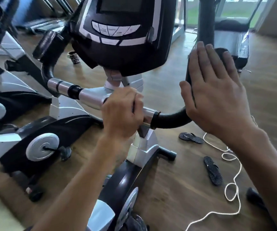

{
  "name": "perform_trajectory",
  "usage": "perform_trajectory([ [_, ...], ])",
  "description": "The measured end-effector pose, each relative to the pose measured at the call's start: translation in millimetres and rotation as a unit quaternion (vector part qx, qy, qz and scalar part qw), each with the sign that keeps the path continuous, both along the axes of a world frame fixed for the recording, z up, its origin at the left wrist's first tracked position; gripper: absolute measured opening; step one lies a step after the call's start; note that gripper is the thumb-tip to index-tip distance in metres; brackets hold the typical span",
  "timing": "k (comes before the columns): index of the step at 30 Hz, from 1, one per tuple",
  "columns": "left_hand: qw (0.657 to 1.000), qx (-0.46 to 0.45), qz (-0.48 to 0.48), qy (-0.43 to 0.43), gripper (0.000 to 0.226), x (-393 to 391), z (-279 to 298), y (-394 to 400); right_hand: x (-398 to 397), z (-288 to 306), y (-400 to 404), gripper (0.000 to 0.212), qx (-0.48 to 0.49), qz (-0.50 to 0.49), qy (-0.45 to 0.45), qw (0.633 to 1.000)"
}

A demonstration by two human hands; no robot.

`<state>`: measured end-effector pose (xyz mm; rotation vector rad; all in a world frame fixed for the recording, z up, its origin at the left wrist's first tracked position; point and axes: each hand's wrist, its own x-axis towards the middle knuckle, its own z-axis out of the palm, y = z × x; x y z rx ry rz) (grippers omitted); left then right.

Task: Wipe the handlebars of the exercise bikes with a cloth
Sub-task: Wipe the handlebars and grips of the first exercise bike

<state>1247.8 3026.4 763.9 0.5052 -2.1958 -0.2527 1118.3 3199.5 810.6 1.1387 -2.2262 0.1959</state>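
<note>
— What is the handlebar [91, 97] looking like?
— Its middle is gleaming as smooth polished metal; the curved ends are showing matt black rubbery foam.
— And the console [122, 30]?
— Glossy black plastic, catching reflections, with pale smooth buttons.
— The floor [167, 189]?
— It is showing wood grain with a dull sheen; a white rope [232, 187] is looking like twisted fibre.

Wood-plank floor [176, 189] throughout. Daylight through glass doors [244, 12] upper right, grass seen outside. Two dark flip-flops [212, 170] and white cord [231, 189] scattered lower right.
</note>
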Motion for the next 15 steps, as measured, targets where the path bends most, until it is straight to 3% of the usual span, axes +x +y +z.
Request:
perform_trajectory([
  [4,0.998,-0.053,-0.023,-0.025,0.037,-13.7,-2.1,48.6,11.1,-7.1,-5.1,0.074,-0.005,-0.035,0.004,0.999],
  [8,0.992,-0.090,-0.088,-0.028,0.041,-0.9,-2.2,-6.7,16.4,-11.3,-3.6,0.069,-0.015,-0.044,0.009,0.999],
  [11,0.995,-0.064,-0.079,0.000,0.048,4.6,-7.5,-37.6,21.3,-13.4,-3.3,0.066,-0.019,-0.057,0.002,0.998],
  [15,0.998,-0.033,-0.006,0.045,0.034,-1.8,-11.2,-9.1,30.5,-17.4,-8.0,0.066,-0.035,-0.080,-0.009,0.996],
])
